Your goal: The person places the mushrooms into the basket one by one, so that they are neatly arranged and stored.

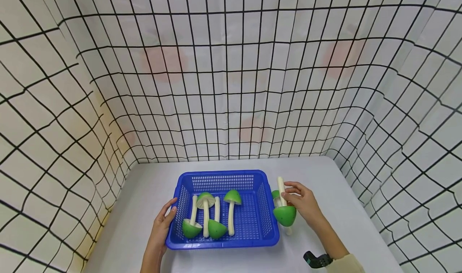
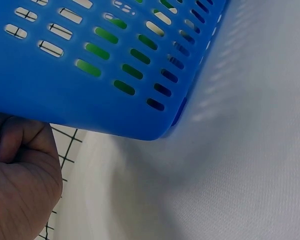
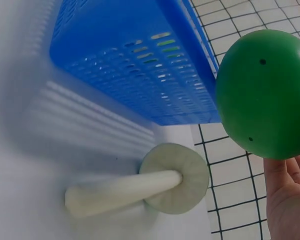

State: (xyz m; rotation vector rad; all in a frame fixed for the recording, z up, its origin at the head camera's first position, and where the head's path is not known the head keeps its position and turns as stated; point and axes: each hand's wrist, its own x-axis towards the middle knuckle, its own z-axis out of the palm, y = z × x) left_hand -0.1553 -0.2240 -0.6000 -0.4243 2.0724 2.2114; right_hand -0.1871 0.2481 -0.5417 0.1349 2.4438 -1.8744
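A blue plastic basket (image 1: pixel 223 244) stands on the white table. My left hand (image 1: pixel 159 227) grips its left rim, thumb on top; the left wrist view shows curled fingers at the basket edge. Just beyond the right rim, my right hand (image 1: pixel 304 204) pinches a toy mushroom (image 1: pixel 284 216) by its white stem, its green cap pointing down. In the right wrist view that green cap hides most of the fingers. Below it, a second toy mushroom (image 3: pixel 125 192) lies on the table beside the basket. Several mushrooms (image 1: pixel 216 229) lie side by side in the basket's left and middle.
White table surface (image 1: pixel 122 237) surrounds the basket. Black wire grid panels (image 1: pixel 234 84) rise at the back and on both sides, with pale sheeting behind them. A dark band (image 1: pixel 317 260) sits on the right wrist.
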